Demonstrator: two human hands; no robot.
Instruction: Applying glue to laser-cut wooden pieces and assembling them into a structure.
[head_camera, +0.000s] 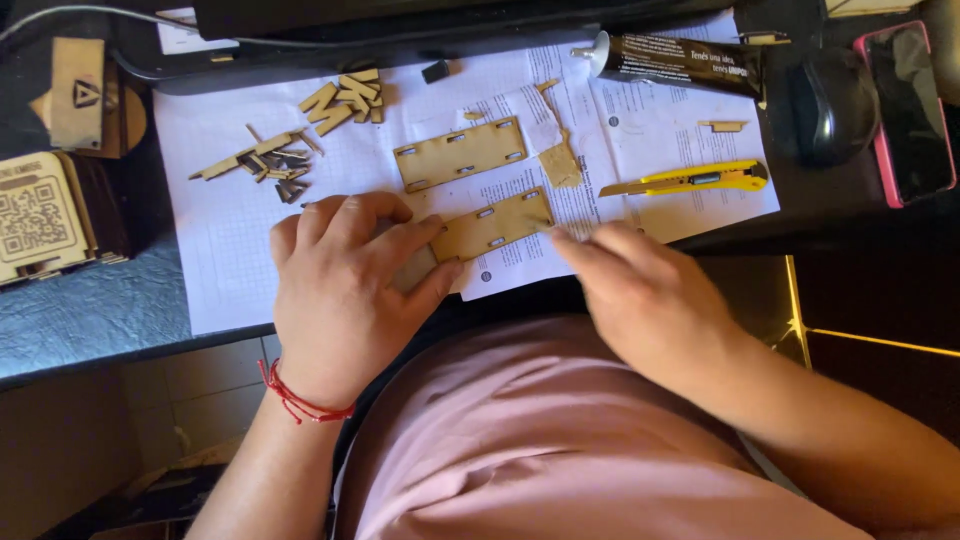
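Note:
My left hand (345, 285) lies flat on a thin slotted wooden panel (495, 225), fingers pressing its left end onto the white paper sheets (225, 235). My right hand (640, 290) pinches the panel's right corner with thumb and fingertips. A second slotted wooden panel (460, 152) lies just beyond, untouched. A small wooden square piece (562, 165) rests to its right.
A yellow utility knife (695, 180) and a black glue tube (680, 58) lie at the right. Small wooden offcuts (262, 160) and cut letters (345, 98) sit at upper left. A wooden box (45, 215), black mouse (825, 105) and pink-cased phone (908, 110) flank the papers.

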